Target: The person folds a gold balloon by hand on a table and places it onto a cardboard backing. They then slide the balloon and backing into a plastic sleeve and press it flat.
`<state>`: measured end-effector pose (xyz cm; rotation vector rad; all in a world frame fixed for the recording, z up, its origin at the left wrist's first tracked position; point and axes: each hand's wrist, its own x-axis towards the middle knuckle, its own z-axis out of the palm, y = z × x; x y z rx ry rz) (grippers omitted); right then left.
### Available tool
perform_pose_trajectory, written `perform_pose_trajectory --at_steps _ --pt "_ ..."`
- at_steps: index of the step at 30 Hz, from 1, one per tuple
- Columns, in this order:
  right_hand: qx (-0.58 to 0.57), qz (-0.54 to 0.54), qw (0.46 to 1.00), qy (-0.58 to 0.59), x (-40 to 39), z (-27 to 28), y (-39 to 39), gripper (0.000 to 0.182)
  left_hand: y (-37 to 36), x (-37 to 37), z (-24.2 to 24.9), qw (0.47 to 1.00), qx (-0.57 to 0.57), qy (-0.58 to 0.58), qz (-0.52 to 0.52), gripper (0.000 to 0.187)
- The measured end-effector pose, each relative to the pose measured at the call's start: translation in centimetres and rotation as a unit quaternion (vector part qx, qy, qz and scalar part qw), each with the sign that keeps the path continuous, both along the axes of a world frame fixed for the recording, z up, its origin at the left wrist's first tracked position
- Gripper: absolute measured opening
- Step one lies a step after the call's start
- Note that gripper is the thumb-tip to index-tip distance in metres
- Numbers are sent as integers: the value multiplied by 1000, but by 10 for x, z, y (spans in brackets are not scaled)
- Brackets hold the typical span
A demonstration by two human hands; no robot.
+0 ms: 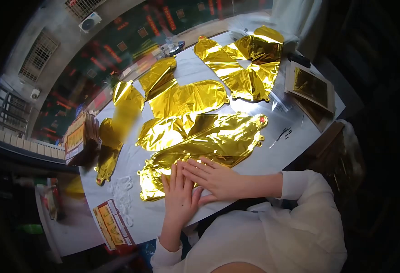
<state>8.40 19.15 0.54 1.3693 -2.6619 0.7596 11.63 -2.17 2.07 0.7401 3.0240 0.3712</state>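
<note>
A flat, uninflated gold foil balloon lies creased on the white table in front of me. Across its near edge rests my left hand, fingers stretched out and palm down. My right hand comes in from the right, also flat, its fingertips overlapping those of the left. Neither hand grips anything. Beyond them lie more flat foil balloons: an angular one, one with a hole in its middle at the back right, and a narrow one on the left, partly blurred.
White ribbon sits in a loose heap at the left, above a printed packet. A stack of packets stands on the left edge. Small dark sticks and a framed panel lie on the right of the white table.
</note>
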Motion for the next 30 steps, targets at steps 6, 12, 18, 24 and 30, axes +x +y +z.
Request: perform_pose_trajectory --at_steps 6,12,18,24,30 --pt "83 -58 994 -28 7 7 45 102 4 1 8 1000 -24 1 4 75" --pt "186 -174 964 -73 13 33 102 103 2 2 8 1000 -3 3 7 75" --pt "182 -185 965 35 -60 57 88 88 0 3 9 999 24 -14 16 73" --pt "2 -124 989 -77 -192 39 15 57 -2 4 4 999 21 28 24 73" --pt "70 -132 967 -207 -234 44 0 48 -2 6 23 998 59 19 15 77"
